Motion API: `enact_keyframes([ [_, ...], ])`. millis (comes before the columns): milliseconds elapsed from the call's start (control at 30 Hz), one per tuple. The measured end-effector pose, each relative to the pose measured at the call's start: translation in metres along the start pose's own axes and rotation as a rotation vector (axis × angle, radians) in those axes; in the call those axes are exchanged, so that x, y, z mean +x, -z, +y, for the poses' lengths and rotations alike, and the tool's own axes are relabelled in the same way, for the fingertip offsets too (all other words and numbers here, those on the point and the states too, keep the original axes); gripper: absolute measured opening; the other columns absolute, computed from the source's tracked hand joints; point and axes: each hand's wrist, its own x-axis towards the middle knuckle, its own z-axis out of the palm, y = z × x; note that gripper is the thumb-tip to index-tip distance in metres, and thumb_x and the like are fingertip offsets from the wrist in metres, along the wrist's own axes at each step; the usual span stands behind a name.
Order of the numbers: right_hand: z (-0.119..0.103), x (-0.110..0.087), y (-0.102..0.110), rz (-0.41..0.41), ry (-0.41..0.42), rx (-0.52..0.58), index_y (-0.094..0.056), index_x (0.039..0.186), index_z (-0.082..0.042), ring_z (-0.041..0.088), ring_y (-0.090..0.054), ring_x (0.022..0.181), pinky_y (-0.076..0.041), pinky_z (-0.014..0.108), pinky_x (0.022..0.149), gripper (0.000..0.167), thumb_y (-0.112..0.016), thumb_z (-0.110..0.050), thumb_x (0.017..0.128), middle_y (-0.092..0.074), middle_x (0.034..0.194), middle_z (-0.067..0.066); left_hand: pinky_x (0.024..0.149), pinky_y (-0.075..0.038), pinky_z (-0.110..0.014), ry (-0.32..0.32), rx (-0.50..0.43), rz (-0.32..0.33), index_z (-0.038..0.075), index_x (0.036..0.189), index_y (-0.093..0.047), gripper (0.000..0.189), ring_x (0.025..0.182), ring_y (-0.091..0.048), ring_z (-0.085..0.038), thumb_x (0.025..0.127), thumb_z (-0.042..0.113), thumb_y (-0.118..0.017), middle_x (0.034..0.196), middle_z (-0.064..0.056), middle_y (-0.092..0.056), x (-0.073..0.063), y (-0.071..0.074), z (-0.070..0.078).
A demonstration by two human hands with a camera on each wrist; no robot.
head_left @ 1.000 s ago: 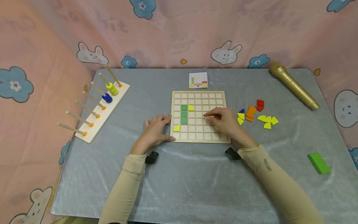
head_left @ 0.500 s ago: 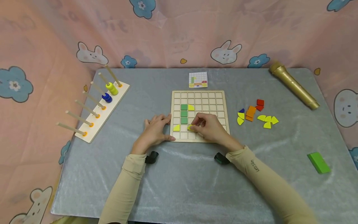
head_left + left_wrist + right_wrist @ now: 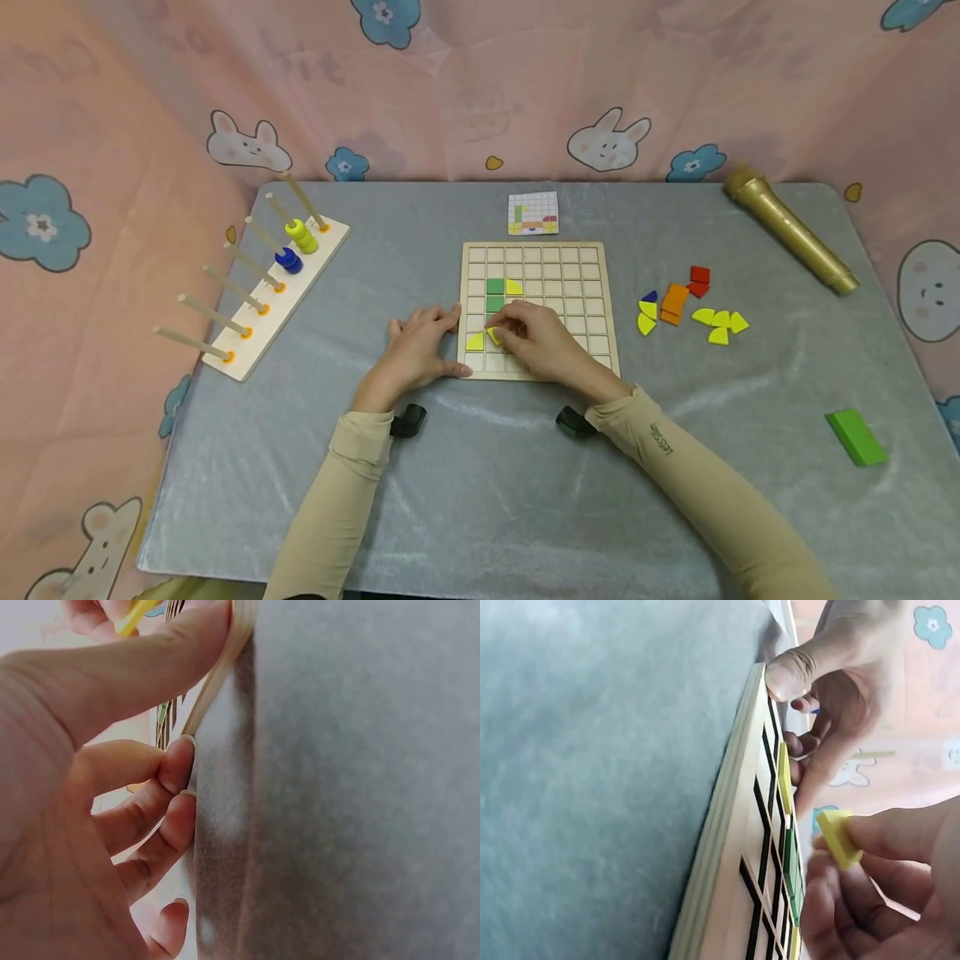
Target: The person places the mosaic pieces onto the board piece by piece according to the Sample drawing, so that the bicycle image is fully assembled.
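A yellow piece point(image 3: 492, 336) is pinched between the thumb and fingers of the right hand point(image 3: 545, 343) and held just above the wooden board point(image 3: 551, 271), near a second yellow piece point(image 3: 475, 342) set in the left column. The board's near left corner is pressed by the left hand's point(image 3: 418, 352) thumb, with its other fingers loosely spread and rested against the left edge.

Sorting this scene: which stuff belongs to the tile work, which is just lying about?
In use, or likely so:
- grid board
- yellow tile, pinched in the right hand
- left hand, touching the board's edge
- pattern card, probably the reference
- loose coloured tiles, probably supply

Apparently just lying about:
- peg stand with beads
- gold microphone
- green block
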Motion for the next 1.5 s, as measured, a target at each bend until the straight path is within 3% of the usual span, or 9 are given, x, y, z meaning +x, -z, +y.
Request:
enact_keyframes([
  [200,-0.002,-0.001,-0.006,0.063,-0.062,-0.023,-0.078,0.094,-0.005,0.016,-0.066,0.075,-0.050,0.029,0.070,0.004,-0.076,-0.007,0.096,-0.076,0.085,0.007,0.098,-0.024,-0.050,-0.003,-0.003,0.004,0.012,0.166,-0.037,0.103,0.134,-0.047,-0.031,0.082,0.037,-0.092,0.140,-0.007,-0.061,0.000,0.001,0.000],
  [467,-0.003,-0.003,-0.018,0.181,-0.117,-0.095,-0.073,0.078,-0.010,0.021,-0.051,0.077,-0.040,0.033,0.068,0.015,-0.081,-0.010,0.091,-0.065,0.082,0.009,0.098,-0.024,-0.051,0.000,-0.007,0.003,0.012,0.166,-0.037,0.102,0.134,-0.047,-0.031,0.083,0.036,-0.091,0.140,-0.007,-0.061,0.001,0.002,0.001],
  [667,-0.004,-0.004,-0.024,0.168,-0.116,-0.120,-0.071,0.080,-0.010,0.024,-0.055,0.088,-0.044,0.036,0.076,0.015,-0.082,-0.010,0.090,-0.069,0.088,0.006,0.097,-0.024,-0.050,-0.002,0.002,-0.001,0.012,0.166,-0.037,0.102,0.132,-0.047,-0.031,0.083,0.037,-0.091,0.139,-0.008,-0.061,0.001,0.003,0.001],
  [967,-0.006,-0.004,-0.022,0.145,-0.132,-0.127,-0.071,0.084,-0.011,0.023,-0.053,0.087,-0.042,0.035,0.076,0.014,-0.083,-0.012,0.091,-0.069,0.088,0.005,0.097,-0.024,-0.050,-0.002,0.006,-0.003,0.012,0.166,-0.036,0.102,0.133,-0.047,-0.032,0.083,0.037,-0.091,0.141,-0.008,-0.060,0.000,0.004,0.002],
  [1200,0.003,-0.007,-0.005,0.195,-0.164,-0.094,-0.075,0.089,-0.009,0.025,-0.053,0.085,-0.040,0.036,0.077,0.009,-0.080,-0.013,0.095,-0.070,0.087,0.007,0.096,-0.023,-0.049,0.005,-0.005,0.001,0.012,0.166,-0.036,0.102,0.131,-0.047,-0.031,0.083,0.035,-0.091,0.144,-0.008,-0.059,0.000,0.003,0.002],
  [1500,0.041,-0.026,0.043,0.309,-0.204,-0.115,-0.074,0.097,0.000,0.027,-0.051,0.080,-0.037,0.035,0.075,0.006,-0.073,-0.005,0.096,-0.070,0.089,0.017,0.094,-0.021,-0.048,0.002,-0.009,0.004,0.012,0.167,-0.035,0.104,0.126,-0.047,-0.029,0.082,0.034,-0.092,0.141,-0.007,-0.060,-0.001,0.001,0.002],
])
